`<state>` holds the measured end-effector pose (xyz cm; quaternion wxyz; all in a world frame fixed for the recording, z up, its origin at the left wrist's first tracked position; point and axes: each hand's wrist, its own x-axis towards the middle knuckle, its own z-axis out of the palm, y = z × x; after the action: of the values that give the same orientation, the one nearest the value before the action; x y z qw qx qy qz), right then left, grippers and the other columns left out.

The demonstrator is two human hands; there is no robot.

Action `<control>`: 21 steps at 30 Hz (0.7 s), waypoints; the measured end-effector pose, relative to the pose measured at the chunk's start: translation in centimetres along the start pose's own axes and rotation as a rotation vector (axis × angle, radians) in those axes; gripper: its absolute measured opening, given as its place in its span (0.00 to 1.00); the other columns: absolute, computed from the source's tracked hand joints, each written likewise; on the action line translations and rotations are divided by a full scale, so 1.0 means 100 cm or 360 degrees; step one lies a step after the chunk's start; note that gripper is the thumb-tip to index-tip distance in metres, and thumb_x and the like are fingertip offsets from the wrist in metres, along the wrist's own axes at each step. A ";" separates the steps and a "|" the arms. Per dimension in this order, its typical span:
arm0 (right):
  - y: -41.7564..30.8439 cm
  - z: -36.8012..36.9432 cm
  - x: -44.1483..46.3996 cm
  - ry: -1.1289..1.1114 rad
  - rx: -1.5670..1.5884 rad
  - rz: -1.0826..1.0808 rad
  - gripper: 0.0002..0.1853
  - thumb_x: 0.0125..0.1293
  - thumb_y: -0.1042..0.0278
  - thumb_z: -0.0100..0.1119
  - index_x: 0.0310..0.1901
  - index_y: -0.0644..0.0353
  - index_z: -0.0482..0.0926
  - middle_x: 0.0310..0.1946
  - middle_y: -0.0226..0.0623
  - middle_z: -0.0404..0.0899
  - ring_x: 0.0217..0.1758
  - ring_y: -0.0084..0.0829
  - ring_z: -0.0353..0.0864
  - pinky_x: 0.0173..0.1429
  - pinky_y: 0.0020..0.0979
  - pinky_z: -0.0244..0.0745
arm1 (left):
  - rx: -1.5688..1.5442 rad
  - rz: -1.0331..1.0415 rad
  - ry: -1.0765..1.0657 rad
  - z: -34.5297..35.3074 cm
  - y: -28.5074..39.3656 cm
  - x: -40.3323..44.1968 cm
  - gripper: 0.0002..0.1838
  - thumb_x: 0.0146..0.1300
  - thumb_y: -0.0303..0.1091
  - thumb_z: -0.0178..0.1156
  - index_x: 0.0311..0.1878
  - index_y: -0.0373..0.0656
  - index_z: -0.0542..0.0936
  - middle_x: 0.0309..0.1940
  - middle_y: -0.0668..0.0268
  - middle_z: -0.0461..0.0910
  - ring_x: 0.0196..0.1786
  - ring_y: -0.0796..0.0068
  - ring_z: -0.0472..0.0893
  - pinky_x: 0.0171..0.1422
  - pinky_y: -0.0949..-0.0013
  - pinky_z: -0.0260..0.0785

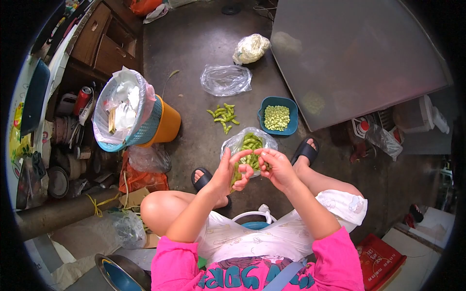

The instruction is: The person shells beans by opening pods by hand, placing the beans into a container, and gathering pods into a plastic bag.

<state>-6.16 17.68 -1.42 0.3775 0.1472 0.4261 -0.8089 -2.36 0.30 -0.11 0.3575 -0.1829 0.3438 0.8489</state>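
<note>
My left hand (234,169) is raised over a clear plastic bag, its lower fingers curled round green soybean pods (237,175) and its index finger reaching towards my right hand. My right hand (273,167) is closed in a pinch close to that fingertip; what lies between its fingers is too small to make out. Beneath both hands, the plastic bag (233,144) lies open on the floor with more green pods (251,143) inside. Just beyond it stands a blue bowl (262,112) of shelled pale-green beans (276,118). A small pile of loose pods (224,115) lies left of the bowl.
An empty-looking clear bag (226,80) and a filled whitish bag (251,49) lie farther ahead. A blue lined basket (104,138) sits against an orange bucket (165,123) at left. A large grey panel (359,58) rises at right. A red box (381,262) is at lower right.
</note>
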 end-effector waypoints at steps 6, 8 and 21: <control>-0.003 0.015 -0.006 -0.0038 -0.0485 0.0004 0.11 0.58 0.67 0.56 0.39 0.65 0.77 0.24 0.28 0.74 0.23 0.15 0.71 0.26 0.16 0.65 | 0.0137 -0.0032 -0.0012 0.003 -0.006 0.000 0.40 0.56 0.71 0.25 0.63 0.53 0.55 0.27 0.66 0.68 0.16 0.80 0.61 0.18 0.79 0.47; -0.004 0.023 -0.010 -0.0086 -0.0612 -0.0029 0.10 0.55 0.72 0.59 0.39 0.66 0.78 0.29 0.31 0.77 0.27 0.19 0.76 0.32 0.19 0.72 | 0.0137 -0.0073 0.0007 0.004 -0.008 -0.002 0.39 0.57 0.71 0.26 0.63 0.53 0.55 0.27 0.67 0.67 0.18 0.80 0.62 0.20 0.79 0.48; 0.005 0.023 -0.012 -0.0228 -0.0787 -0.0211 0.07 0.56 0.74 0.57 0.32 0.70 0.77 0.26 0.32 0.77 0.24 0.21 0.76 0.31 0.21 0.73 | 0.0164 -0.0078 0.0030 0.007 -0.014 -0.001 0.36 0.60 0.67 0.26 0.55 0.47 0.63 0.24 0.69 0.67 0.20 0.81 0.64 0.21 0.79 0.53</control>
<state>-4.77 16.23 0.33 0.3774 -0.0356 0.5918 -0.7114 -1.29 1.49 -0.24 0.3838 -0.1805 0.3860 0.8192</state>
